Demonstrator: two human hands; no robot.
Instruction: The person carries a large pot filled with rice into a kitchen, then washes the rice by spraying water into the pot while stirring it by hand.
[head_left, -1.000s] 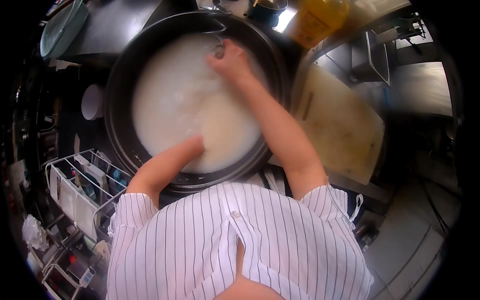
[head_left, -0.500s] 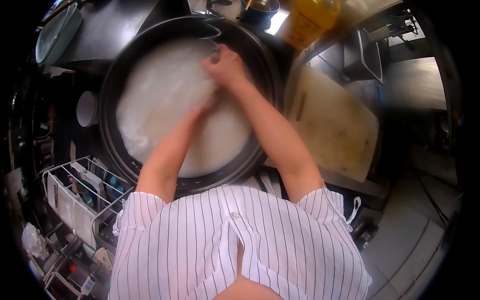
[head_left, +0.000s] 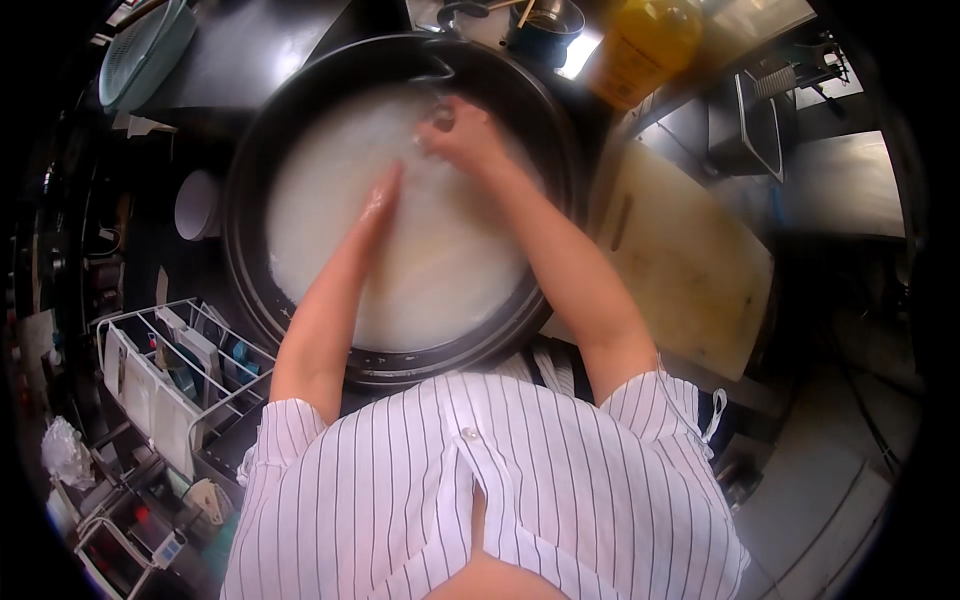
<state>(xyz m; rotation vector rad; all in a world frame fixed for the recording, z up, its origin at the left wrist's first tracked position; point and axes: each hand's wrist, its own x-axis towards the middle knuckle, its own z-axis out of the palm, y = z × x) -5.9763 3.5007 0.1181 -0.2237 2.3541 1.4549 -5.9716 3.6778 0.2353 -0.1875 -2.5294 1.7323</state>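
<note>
A large round dark pot (head_left: 245,240) holds a cloudy white liquid (head_left: 450,270), and both my hands work inside it. My left hand (head_left: 385,187) is wet and reaches into the liquid near the middle; its fingers are blurred and partly hidden. Over the far side of the pot, my right hand (head_left: 465,132) is closed with bent fingers around something small and greyish that I cannot make out. A bent metal wire or handle (head_left: 436,72) shows at the pot's far wall, just beyond that hand.
Right of the pot lies a worn cutting board (head_left: 690,260). A yellow jug (head_left: 648,50) and a small dark pot (head_left: 545,25) stand at the back. A white wire rack (head_left: 190,370) is at the left, with a white bowl (head_left: 197,205) and a pale green basket (head_left: 147,55) beyond.
My left hand has shifted left and up in the liquid, apart from the right. The right hand stays near the far side. The whole view has shifted slightly.
</note>
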